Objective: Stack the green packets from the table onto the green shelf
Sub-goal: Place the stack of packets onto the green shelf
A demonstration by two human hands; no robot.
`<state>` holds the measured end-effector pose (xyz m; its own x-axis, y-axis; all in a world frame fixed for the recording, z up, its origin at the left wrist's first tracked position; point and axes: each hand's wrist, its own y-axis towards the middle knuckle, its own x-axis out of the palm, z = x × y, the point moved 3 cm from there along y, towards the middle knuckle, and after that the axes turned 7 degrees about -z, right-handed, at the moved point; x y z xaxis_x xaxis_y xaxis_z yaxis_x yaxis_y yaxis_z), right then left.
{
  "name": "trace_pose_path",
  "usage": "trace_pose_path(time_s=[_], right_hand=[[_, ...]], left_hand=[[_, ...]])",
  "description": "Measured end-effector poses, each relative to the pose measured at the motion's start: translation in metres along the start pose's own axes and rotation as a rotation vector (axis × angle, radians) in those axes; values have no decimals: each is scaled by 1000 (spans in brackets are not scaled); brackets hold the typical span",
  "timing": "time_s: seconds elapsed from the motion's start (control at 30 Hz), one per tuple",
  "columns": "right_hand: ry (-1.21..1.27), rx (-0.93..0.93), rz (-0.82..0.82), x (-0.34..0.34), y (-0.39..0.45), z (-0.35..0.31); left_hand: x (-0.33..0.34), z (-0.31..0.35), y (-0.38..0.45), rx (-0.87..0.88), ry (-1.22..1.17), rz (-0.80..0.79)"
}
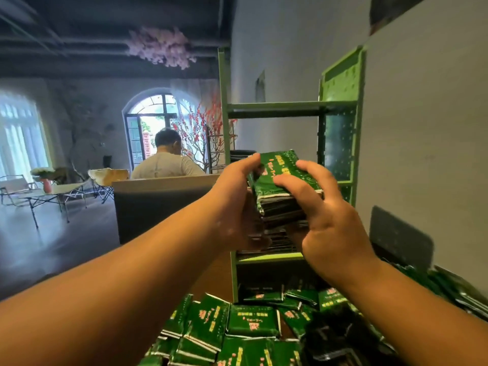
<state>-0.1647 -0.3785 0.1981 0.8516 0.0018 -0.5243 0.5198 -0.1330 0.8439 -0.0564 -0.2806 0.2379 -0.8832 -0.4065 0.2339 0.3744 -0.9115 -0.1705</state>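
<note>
**Green packets held at the shelf**

Green shiny packets with red and yellow print (284,178) sit in a tall stack on a low board of the green metal shelf (269,257). Both hands have a grip on this stack. The left hand (237,204) curls round its left side, thumb on the top packet. The right hand (327,217) curls round its right side, fingers (287,184) lying over the top packet.

Below the arms, a big loose heap of the same green packets (248,323) covers the table. The board above (277,107) has nothing showing on it.

Far off, a person in a pale shirt (166,159) sits facing an arched window (155,114). Pink flowers (163,46) hang from the dark ceiling.
</note>
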Motion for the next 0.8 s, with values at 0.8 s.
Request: trace_pose_path(time_s=[0.8], right_hand=[[-8, 470, -162, 80, 123, 111]], left_hand=[[-79, -22, 23, 101, 1, 241]])
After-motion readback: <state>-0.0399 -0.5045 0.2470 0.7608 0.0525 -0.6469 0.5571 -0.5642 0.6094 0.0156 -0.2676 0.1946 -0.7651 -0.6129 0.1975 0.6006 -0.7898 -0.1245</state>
